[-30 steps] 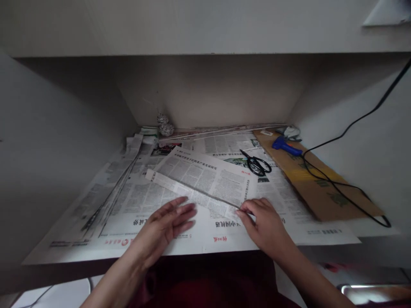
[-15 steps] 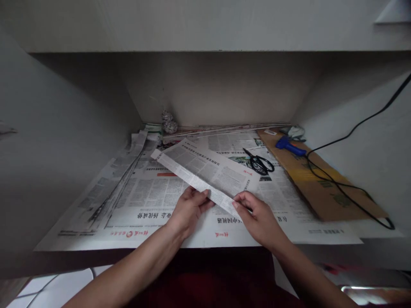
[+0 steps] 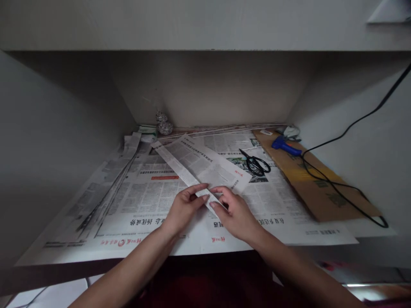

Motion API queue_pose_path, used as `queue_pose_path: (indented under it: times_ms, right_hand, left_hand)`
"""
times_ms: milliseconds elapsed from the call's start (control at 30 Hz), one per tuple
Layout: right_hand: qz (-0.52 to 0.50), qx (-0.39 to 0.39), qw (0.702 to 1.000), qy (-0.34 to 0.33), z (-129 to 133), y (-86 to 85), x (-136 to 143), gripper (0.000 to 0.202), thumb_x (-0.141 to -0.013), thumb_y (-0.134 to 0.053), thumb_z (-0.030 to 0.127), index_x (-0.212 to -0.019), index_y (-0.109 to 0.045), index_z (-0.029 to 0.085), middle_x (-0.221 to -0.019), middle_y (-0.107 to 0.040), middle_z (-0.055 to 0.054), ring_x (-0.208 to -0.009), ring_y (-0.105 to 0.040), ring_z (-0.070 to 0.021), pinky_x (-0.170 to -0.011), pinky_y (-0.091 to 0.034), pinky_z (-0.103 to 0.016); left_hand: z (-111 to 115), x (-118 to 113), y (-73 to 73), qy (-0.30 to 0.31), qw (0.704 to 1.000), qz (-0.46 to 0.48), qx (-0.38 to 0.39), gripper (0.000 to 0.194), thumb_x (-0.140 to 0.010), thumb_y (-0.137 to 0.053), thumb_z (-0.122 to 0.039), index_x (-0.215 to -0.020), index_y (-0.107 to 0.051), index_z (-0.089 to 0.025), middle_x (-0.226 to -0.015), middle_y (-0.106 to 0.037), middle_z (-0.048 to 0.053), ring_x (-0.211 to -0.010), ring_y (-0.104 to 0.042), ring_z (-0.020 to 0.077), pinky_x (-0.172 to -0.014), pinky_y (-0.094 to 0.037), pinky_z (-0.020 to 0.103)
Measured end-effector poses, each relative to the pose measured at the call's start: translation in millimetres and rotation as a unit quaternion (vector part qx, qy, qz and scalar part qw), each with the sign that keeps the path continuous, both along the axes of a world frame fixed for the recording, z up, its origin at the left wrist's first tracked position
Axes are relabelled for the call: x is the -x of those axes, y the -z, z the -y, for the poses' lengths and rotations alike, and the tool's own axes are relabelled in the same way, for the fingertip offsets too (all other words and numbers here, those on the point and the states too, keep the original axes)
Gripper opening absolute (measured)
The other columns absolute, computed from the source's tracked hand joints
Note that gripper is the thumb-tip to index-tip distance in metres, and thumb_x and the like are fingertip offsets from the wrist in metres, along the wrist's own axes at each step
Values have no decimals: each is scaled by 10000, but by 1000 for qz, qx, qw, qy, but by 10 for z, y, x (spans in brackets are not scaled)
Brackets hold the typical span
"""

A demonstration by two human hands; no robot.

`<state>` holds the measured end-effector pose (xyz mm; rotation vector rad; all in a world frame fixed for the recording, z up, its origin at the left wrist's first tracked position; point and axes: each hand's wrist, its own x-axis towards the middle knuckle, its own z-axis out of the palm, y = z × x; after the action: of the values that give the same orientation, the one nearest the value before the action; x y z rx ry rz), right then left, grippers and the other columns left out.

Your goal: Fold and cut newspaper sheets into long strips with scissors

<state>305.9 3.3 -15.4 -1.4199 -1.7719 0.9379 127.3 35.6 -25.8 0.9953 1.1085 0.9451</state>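
Note:
A narrow folded newspaper strip (image 3: 176, 166) slants from the far left down to my hands. My left hand (image 3: 183, 207) pinches its near part between thumb and fingers. Just right of it, my right hand (image 3: 236, 213) pinches the same strip near its lower end, fingertips almost touching the left ones. Beyond the strip lies a wider cut piece of newspaper (image 3: 212, 160); whether the two are joined I cannot tell. Black-handled scissors (image 3: 255, 164) rest to the right of that piece, blades pointing away to the left.
Newspaper sheets (image 3: 141, 192) cover the surface. Cut newspaper strips (image 3: 112, 184) are piled at left. A brown cardboard piece (image 3: 314, 184) at right bears a blue glue gun (image 3: 287, 146) and black cable (image 3: 340, 184). Thin paper rods (image 3: 224, 129) and a small coiled paper object (image 3: 164, 125) stand at the back.
My right hand has moved left along the strip, close to my left hand. The strip now lies at a steeper slant. The view has shifted slightly.

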Motion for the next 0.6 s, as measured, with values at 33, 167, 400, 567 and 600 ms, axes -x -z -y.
queue_pose_path:
  times_ms: [33,167,400,567,600]
  right_hand:
    - [1,-6,1000,-5,-32,-30,-53,271,-979,-557,358,-1223,-579,242,-687,-630,31,-595,-573,-157,-576,-455,-290]
    - [104,-82,989,68,-321,-174,-536,267,-986,-536,406,-1156,-650,233,-1035,-739,-79,-896,-689,-228,-757,-535,-347]
    - [357,-29,915,187,-997,-207,-1304,333,-861,-638,244,-1170,-679,130,-1096,-750,-173,-1016,-699,-317,-841,-513,-382]
    - [358,4,913,196,-1166,-173,-1390,257,-771,-701,247,-1012,-731,164,-895,-762,-114,-884,-713,-286,-702,-484,-329]
    - [351,7,916,195,-1177,-177,-1397,232,-752,-711,251,-970,-737,176,-858,-758,-100,-868,-712,-282,-685,-478,-322]
  left_hand:
    - [-12,8,13,-3,1000,-18,-1,596,-720,-851,-344,-1258,-691,-147,-640,-631,-14,-627,-592,139,-643,-483,293]
    - [-70,47,27,-43,999,-12,-19,820,-670,-887,-324,-1405,-580,-131,-633,-647,-20,-604,-602,151,-632,-488,304]
    - [-138,131,52,-32,998,16,-43,714,-683,-881,-268,-1350,-647,-170,-612,-626,-32,-558,-551,114,-581,-469,264]
    - [-126,74,66,-54,993,106,0,690,-689,-879,-252,-1333,-647,-162,-948,-748,72,-794,-668,154,-757,-543,284]
    - [-122,51,53,-69,990,126,4,757,-675,-889,-239,-1373,-606,-165,-988,-749,79,-827,-677,161,-782,-550,289]
